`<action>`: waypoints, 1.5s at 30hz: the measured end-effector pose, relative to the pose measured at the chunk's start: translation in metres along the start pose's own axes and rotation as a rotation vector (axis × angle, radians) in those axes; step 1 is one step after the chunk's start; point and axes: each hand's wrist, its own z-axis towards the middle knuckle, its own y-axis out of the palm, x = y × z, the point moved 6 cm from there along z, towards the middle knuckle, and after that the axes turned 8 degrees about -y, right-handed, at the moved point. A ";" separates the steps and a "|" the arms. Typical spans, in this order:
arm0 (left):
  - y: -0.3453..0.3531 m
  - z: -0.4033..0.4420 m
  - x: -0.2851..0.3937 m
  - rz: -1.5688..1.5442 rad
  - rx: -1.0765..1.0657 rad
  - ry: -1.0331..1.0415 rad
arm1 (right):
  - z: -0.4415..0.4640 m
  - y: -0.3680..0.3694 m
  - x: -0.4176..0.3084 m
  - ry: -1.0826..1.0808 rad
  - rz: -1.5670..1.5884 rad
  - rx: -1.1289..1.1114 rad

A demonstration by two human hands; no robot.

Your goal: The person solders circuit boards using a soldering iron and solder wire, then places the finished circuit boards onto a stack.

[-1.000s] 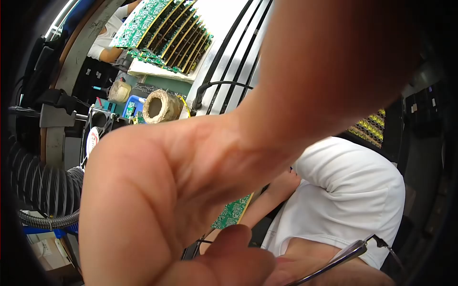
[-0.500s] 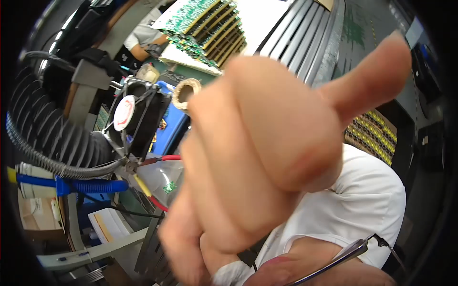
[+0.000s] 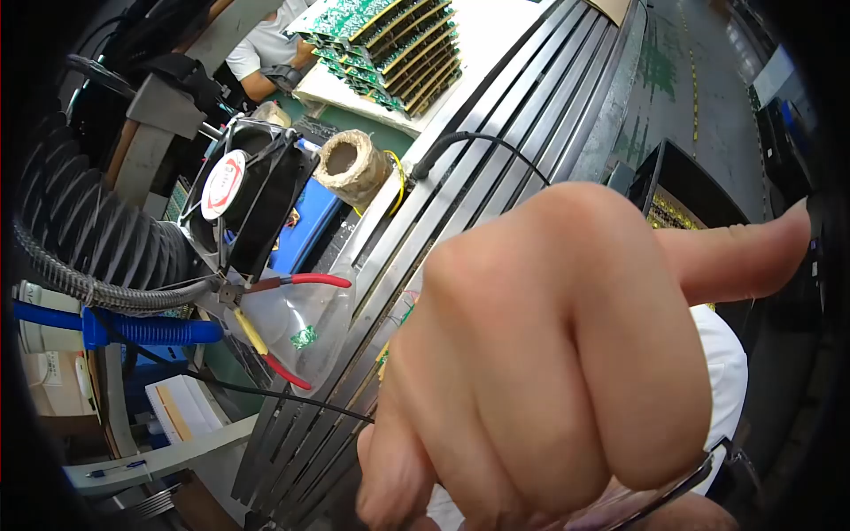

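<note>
One hand fills the lower middle of the head view, very near the camera; I take it for my right hand [image 3: 540, 354]. Its fingers are curled into a fist, with the thumb sticking out to the right. No object shows in it, though the inside of the fist is hidden. Behind it runs a slatted metal surface [image 3: 496, 115]. Left of the fist lie red-handled pliers [image 3: 320, 280] over a clear plastic piece [image 3: 332, 323]. Part of a green circuit board [image 3: 382, 358] peeks out beside the fist. My left hand does not appear.
A black fan [image 3: 257, 190] and ribbed hose [image 3: 106, 221] stand at left. A tape-like roll [image 3: 354, 168] sits above a blue bin [image 3: 305, 226]. Stacked circuit boards [image 3: 390, 49] are at the top, near another person [image 3: 266, 53]. White cloth [image 3: 722, 354] and glasses [image 3: 682, 491] show lower right.
The fist has moved down and to the right, uncovering the roll, a black cable and more of the slatted surface. The view has shifted slightly. The fingers stay curled, thumb out.
</note>
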 end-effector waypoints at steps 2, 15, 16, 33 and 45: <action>0.024 -0.007 -0.007 0.065 -0.062 -0.016 | 0.000 -0.005 0.004 0.022 0.012 0.031; 0.114 -0.011 -0.030 0.427 -0.365 0.044 | 0.023 -0.053 -0.004 0.039 0.150 0.178; 0.118 -0.011 -0.031 0.443 -0.375 0.049 | 0.028 -0.060 -0.007 0.030 0.162 0.185; 0.134 -0.010 -0.034 0.540 -0.562 0.087 | 0.126 -0.110 -0.062 -0.042 -0.053 -0.199; 0.144 -0.013 -0.042 0.539 -0.530 0.096 | 0.164 -0.086 0.168 -0.187 -1.714 -1.619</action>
